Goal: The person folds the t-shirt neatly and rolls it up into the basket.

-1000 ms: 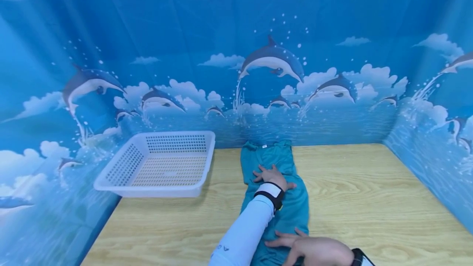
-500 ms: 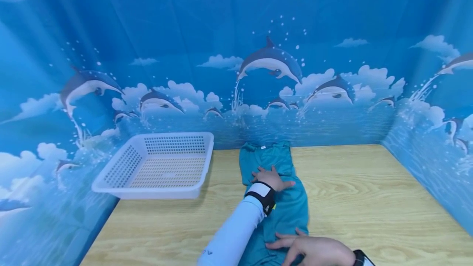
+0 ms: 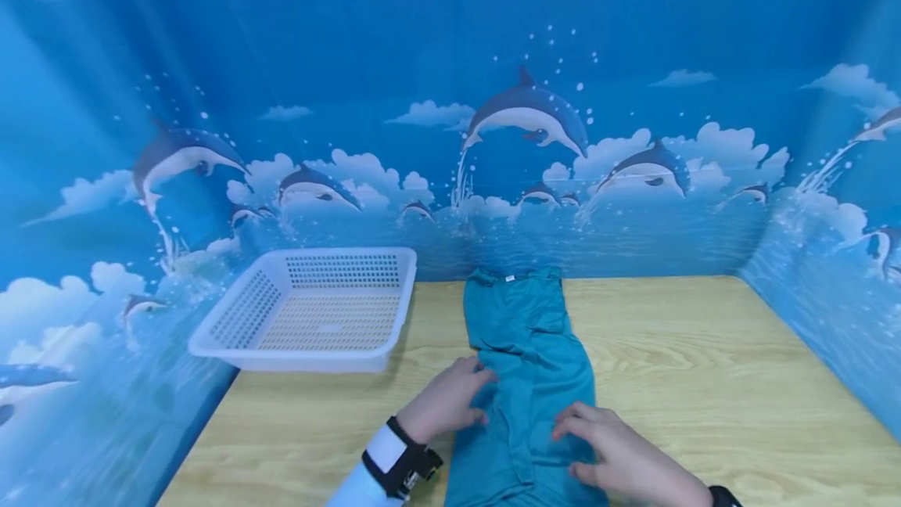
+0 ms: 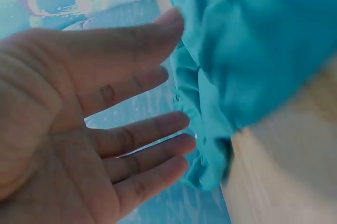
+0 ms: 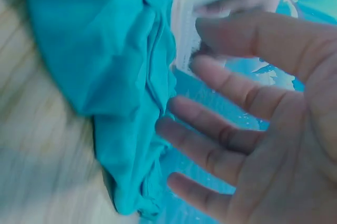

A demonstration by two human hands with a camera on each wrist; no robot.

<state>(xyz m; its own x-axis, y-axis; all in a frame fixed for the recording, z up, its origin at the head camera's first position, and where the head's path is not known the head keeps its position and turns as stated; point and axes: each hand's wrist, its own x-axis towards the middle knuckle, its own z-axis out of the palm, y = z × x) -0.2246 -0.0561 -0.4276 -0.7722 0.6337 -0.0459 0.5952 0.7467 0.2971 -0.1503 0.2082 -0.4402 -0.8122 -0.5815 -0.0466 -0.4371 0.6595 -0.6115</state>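
Observation:
A teal garment (image 3: 521,382), folded into a long strip with a small white label at its far end, lies lengthwise on the wooden table (image 3: 676,350). Over its left edge is my left hand (image 3: 450,397), fingers spread and slightly bent, with nothing in it. My right hand (image 3: 608,444) hovers by the right edge, its fingers loosely bent and empty. Both wrist views show fingers apart from each other beside the teal cloth (image 4: 247,39); in the right wrist view the right hand (image 5: 274,129) has its palm turned toward the cloth.
A white perforated plastic basket (image 3: 390,362) stands at the table's back left, its inside showing only the slotted bottom. Blue curtains (image 3: 394,37) printed with dolphins and clouds enclose the table at the back and sides.
My left hand has come off the middle of the garment and drawn back toward me and left. My right hand has lifted from the near part and moved slightly right and forward.

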